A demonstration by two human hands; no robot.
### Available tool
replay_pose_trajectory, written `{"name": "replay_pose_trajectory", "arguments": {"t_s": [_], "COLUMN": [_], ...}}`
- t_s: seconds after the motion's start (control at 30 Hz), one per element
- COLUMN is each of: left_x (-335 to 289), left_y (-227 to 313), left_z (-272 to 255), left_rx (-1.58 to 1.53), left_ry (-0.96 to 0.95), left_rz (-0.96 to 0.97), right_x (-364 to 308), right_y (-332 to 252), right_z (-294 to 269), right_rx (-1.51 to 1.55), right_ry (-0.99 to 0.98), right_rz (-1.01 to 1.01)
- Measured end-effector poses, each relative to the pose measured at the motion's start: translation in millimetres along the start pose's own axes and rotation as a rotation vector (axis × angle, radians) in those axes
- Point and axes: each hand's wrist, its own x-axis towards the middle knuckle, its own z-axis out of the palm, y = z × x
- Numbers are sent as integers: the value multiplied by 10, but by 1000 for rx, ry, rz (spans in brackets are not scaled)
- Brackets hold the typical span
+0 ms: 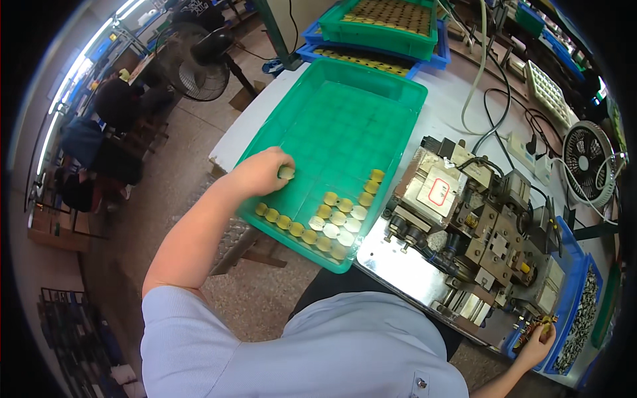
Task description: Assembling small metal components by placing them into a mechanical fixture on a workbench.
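My left hand (269, 171) is closed over the left side of a green tray (413, 99), pinching a small round brass-coloured disc (286, 173). Rows of similar round pieces (309, 236) lie along the tray's near edge and up its right side; some shine silvery. Far to the right, my right hand (536, 345) is closed by the front corner of a metal machine (494, 249). Its fingers grip a small brass-coloured piece (546, 328), partly hidden by them, beside a blue bin.
Stacked green and blue trays (391, 40) of round pieces stand behind. At right are a blue tray (587, 312) of small metal parts, a small desk fan (589, 162) and loose cables (494, 113). A large fan (199, 63) and seated people (116, 106) are at left.
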Motion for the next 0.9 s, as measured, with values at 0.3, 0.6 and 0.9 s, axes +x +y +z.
{"name": "replay_pose_trajectory", "arguments": {"t_s": [0.3, 0.6, 0.9], "left_x": [49, -5, -161], "left_y": [-31, 73, 87], "left_z": [-78, -222, -257], "left_rx": [91, 317, 486], "left_ry": [-59, -391, -464], "left_rz": [86, -121, -176], "right_x": [-17, 24, 37], "right_y": [121, 166, 196], "right_z": [-22, -32, -34], "right_rx": [-17, 9, -15], "right_ry": [-18, -60, -60], "right_rz": [15, 46, 36]}}
